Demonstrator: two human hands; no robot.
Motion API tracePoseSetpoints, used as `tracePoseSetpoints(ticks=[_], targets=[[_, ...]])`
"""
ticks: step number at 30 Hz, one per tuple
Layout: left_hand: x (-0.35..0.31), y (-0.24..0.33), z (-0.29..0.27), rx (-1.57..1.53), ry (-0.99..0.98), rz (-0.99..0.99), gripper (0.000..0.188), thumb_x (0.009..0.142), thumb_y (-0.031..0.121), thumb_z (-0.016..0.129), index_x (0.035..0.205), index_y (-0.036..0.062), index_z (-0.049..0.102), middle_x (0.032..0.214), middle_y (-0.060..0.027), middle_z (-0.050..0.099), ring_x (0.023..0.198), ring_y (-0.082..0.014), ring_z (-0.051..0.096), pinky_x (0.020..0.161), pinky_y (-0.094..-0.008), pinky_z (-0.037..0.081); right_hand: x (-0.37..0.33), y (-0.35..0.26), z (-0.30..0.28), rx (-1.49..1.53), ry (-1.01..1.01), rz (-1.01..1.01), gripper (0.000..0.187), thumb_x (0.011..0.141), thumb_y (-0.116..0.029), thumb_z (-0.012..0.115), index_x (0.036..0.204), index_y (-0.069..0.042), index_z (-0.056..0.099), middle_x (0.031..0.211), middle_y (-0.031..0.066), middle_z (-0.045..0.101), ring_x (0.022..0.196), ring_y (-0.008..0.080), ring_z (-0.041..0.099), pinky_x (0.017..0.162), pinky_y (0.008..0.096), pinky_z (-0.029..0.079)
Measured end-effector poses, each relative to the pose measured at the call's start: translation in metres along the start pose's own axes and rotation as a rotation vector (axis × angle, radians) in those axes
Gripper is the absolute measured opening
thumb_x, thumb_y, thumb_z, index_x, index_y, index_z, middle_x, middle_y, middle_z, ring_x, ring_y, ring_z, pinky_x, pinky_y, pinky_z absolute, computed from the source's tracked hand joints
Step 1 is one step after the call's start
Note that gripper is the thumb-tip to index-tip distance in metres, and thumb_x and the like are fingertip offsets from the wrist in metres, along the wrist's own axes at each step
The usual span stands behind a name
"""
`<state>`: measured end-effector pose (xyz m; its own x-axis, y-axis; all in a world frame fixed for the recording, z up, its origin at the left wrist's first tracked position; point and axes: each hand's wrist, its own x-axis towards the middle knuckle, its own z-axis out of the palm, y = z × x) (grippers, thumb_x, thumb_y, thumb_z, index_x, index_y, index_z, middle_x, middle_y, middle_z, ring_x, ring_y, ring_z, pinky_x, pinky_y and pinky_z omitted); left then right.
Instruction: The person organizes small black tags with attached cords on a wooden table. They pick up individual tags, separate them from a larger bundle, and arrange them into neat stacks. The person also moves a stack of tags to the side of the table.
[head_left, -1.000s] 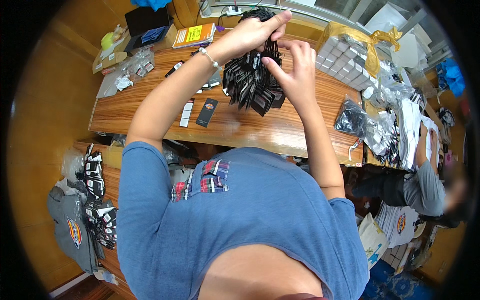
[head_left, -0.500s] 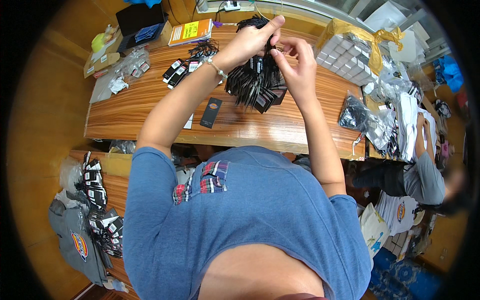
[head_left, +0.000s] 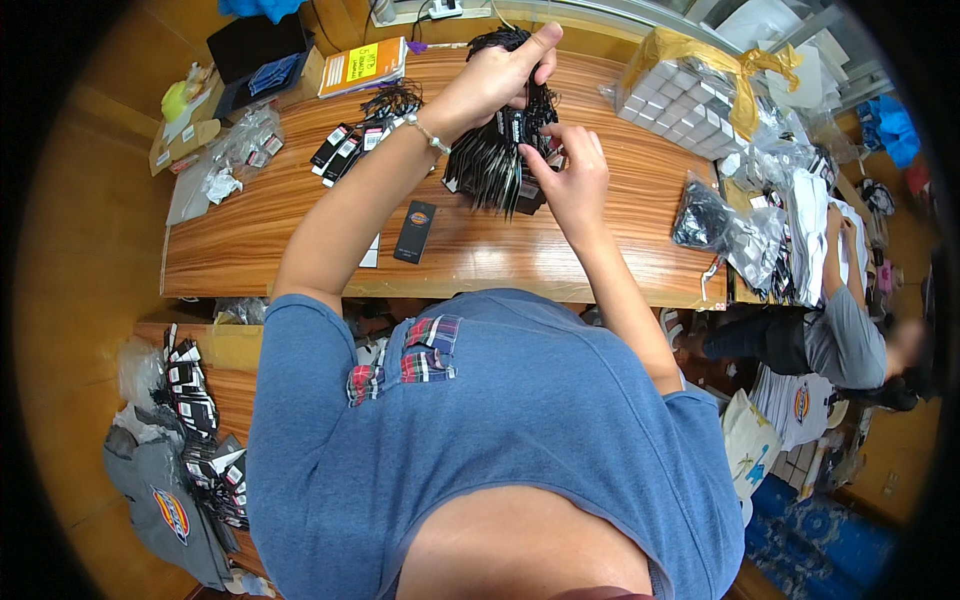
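A thick bunch of black hang tags point(head_left: 492, 170) with black strings hangs over the far part of the table. My left hand point(head_left: 500, 85) is closed around the looped strings at its top, thumb pointing up and away. Just to the right and lower, my right hand point(head_left: 572, 178) has its thumb and forefinger on the upper ends of the tags, gripping at the bunch's right side; the exact pieces between the fingertips are hard to see. Nearer me lies a single black tag point(head_left: 413, 232) beside a white slip. Left of my wrist rests a smaller group of tags point(head_left: 342, 155).
Back left are an orange-covered book point(head_left: 362, 68) and an open box point(head_left: 268, 75). Small white boxes point(head_left: 675, 105) tied with yellow tape stand back right, near bagged black items point(head_left: 703, 215). Another person point(head_left: 840, 335) works at the far right. More tags point(head_left: 190, 390) lie on the left surface.
My right hand has moved down and slightly left, from the strings to the upper ends of the tags. My left hand still holds the strings; the view has shifted slightly.
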<state>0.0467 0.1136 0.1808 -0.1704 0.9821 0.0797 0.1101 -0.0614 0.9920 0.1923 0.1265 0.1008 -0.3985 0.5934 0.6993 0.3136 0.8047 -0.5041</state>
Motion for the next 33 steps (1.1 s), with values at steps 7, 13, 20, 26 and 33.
tracePoseSetpoints(ticks=[7,13,20,26,33], targets=[[0.002,0.002,-0.002,0.013,-0.02,-0.014,0.058,0.082,0.06,0.038,0.054,0.0095,0.042,0.045,0.0057,0.029,0.041,-0.0042,0.027,0.039,-0.0188,0.025,0.005,0.004,0.008,0.015,0.091,-0.001,0.021,0.065,-0.011,0.07,0.078,-0.003,0.057,0.07,0.0071,0.054,0.066,0.0204,0.05,0.061,0.03,0.041],[0.005,-0.004,-0.005,0.017,-0.022,0.008,0.059,0.081,0.062,0.037,0.054,0.0099,0.041,0.046,0.0052,0.03,0.042,-0.0048,0.028,0.041,-0.0191,0.027,0.005,0.003,0.013,0.074,0.049,0.053,0.018,0.067,-0.009,0.068,0.079,-0.002,0.057,0.072,0.0058,0.055,0.062,0.016,0.049,0.057,0.0268,0.041],[0.003,-0.005,-0.013,-0.013,-0.024,-0.037,0.057,0.082,0.06,0.039,0.055,0.0098,0.042,0.044,0.0077,0.023,0.039,-0.004,0.02,0.039,-0.0194,0.021,0.004,0.002,0.0,0.396,-0.075,0.296,0.012,0.072,-0.006,0.064,0.08,-0.001,0.057,0.058,0.0002,0.049,0.05,0.0057,0.038,0.047,0.02,0.034],[0.001,-0.007,-0.013,-0.021,-0.042,-0.076,0.054,0.086,0.056,0.035,0.055,0.0109,0.037,0.047,0.008,0.02,0.04,-0.0034,0.015,0.04,-0.0201,0.012,0.01,0.014,-0.01,0.525,-0.369,0.295,0.014,0.078,-0.015,0.058,0.079,-0.001,0.056,0.068,0.0019,0.05,0.068,0.0099,0.045,0.061,0.023,0.036],[0.0,-0.006,-0.011,-0.035,-0.054,-0.075,0.053,0.086,0.055,0.036,0.056,0.0109,0.038,0.046,0.0083,0.02,0.04,-0.0035,0.015,0.039,-0.0199,0.013,0.027,0.0,-0.023,0.356,-0.527,0.136,0.021,0.079,-0.022,0.059,0.08,-0.002,0.057,0.086,0.0075,0.05,0.09,0.0205,0.044,0.078,0.0313,0.036]])
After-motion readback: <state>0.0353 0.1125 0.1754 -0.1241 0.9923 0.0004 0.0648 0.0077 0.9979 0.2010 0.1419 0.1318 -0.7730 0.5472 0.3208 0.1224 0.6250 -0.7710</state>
